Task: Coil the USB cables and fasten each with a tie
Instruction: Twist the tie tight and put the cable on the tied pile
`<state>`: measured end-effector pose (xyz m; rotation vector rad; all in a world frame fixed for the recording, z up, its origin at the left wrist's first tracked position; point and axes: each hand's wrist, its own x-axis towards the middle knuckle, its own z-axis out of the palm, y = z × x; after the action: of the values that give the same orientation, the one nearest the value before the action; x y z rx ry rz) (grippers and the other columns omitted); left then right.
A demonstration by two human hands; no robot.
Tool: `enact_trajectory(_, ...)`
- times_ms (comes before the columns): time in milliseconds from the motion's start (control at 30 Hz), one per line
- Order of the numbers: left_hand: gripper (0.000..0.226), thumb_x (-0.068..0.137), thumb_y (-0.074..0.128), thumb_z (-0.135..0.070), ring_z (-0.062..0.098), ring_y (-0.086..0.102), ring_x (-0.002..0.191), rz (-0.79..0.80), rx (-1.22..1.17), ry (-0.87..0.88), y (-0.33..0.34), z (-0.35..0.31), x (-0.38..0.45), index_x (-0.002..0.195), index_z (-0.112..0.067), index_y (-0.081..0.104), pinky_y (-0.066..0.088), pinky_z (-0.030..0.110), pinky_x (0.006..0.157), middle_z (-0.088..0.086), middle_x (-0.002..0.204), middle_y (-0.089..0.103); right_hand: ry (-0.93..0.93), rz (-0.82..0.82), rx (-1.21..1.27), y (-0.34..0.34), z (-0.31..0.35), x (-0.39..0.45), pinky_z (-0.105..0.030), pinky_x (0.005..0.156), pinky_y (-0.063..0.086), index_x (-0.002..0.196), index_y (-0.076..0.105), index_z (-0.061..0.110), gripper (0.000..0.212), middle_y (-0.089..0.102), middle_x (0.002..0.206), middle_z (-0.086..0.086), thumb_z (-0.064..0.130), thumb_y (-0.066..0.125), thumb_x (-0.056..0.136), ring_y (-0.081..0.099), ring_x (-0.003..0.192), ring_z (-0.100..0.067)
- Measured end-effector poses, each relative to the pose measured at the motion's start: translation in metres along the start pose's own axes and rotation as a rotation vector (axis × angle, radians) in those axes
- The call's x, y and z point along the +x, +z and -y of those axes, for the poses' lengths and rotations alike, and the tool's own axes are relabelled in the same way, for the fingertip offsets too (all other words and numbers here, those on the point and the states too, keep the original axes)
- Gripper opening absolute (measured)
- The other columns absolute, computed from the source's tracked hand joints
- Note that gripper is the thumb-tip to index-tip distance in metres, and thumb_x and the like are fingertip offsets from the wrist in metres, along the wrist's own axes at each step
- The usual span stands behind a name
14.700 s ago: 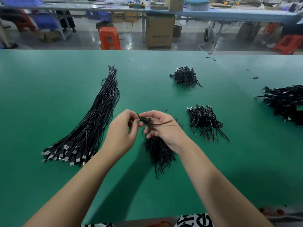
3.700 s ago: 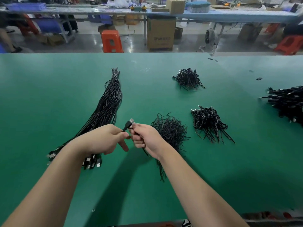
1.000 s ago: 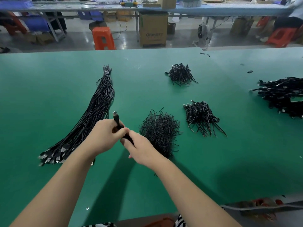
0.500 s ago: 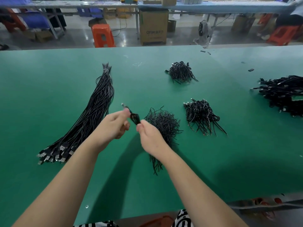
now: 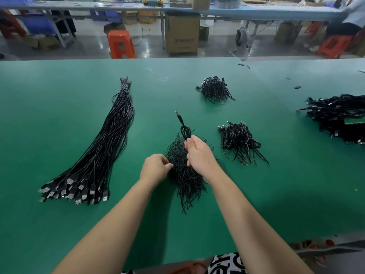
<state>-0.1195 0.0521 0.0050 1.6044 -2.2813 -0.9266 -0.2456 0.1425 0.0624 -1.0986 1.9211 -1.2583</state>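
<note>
While right hand grips it, black coiled cable, plug upward

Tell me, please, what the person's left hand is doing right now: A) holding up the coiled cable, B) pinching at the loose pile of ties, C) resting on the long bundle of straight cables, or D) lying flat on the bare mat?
B: the left hand pinches at the edge of the pile of ties, while the right hand holds up the coiled cable.
</note>
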Motion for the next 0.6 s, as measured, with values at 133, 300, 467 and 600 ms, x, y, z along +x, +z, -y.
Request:
enact_trajectory(133, 0.008, 0.090, 0.071, -0.019, 0.018, 0.060, 0.080, 0.012, 0.003, -0.024, 0.002, -0.002, 0.002, 0.083, -0.020, 0.071, 0.045, 0.026, 0.073, 0.004, 0.091, 0.073, 0.018, 0.014, -0.007, -0.001, -0.005, -0.001, -0.021, 0.051, 0.044, 0.082, 0.047, 0.018, 0.034, 0.044, 0.066, 0.000, 0.033, 0.031, 0.107, 0.044, 0.055, -0.014)
enact_trajectory(300, 0.011, 0.092, 0.069, -0.019, 0.019, 0.063, 0.086, 0.043, 0.027, -0.047, -0.009, 0.001, -0.002, 0.097, -0.016, 0.078, 0.049, 0.026, 0.078, 0.004, 0.096, 0.074, 0.007, 0.021, -0.021, -0.003, -0.005, -0.004, -0.035, 0.058, 0.048, 0.083, 0.048, 0.019, 0.033, 0.045, 0.066, 0.002, 0.034, 0.031, 0.107, 0.045, 0.058, -0.015)
enact_trajectory(467, 0.009, 0.089, 0.068, -0.016, 0.016, 0.053, 0.063, 0.105, -0.100, -0.132, -0.026, 0.009, -0.006, 0.085, -0.017, 0.077, 0.043, 0.024, 0.058, -0.003, 0.072, 0.065, 0.022, 0.034, 0.030, -0.002, -0.002, -0.006, -0.041, 0.063, 0.054, 0.085, 0.050, 0.014, 0.033, 0.050, 0.076, -0.001, 0.030, 0.033, 0.108, 0.046, 0.061, -0.015)
enact_trajectory(600, 0.017, 0.089, 0.061, -0.012, 0.008, 0.055, 0.063, 0.068, -0.042, -0.127, -0.037, 0.010, -0.013, 0.080, -0.020, 0.073, 0.040, 0.021, 0.051, -0.009, 0.073, 0.063, 0.053, 0.076, 0.097, 0.000, -0.001, -0.007, -0.024, 0.052, 0.052, 0.086, 0.050, 0.015, 0.031, 0.055, 0.085, 0.000, 0.029, 0.034, 0.108, 0.048, 0.056, -0.010)
